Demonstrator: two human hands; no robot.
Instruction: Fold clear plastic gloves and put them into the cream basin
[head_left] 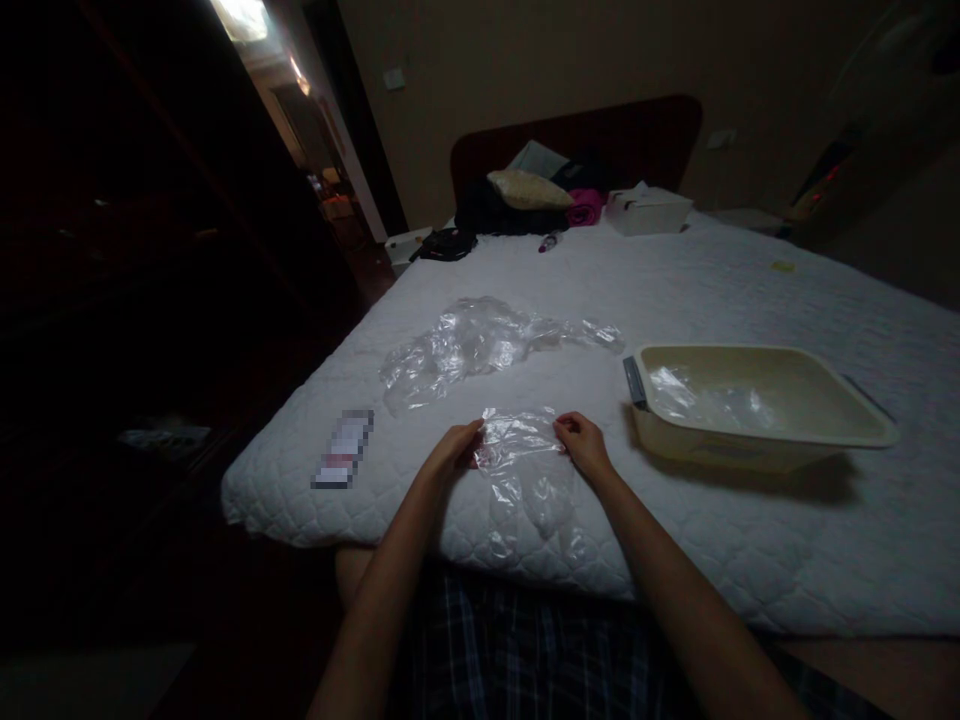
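Observation:
A clear plastic bag lies on the near edge of the bed, its lower part spread toward my lap. My left hand pinches the bag's upper left corner. At the upper right corner, my right hand grips it between thumb and fingers. Just beyond, a crumpled heap of clear plastic bags stretches across the quilted cover; I cannot tell how many there are. To the right stands a cream plastic basin with grey handles, and some clear plastic lies inside it.
The white quilted bed fills the middle. A pixelated flat object lies left of my hands. Near the headboard are a cushion, a pink roll, a white box and a dark bag.

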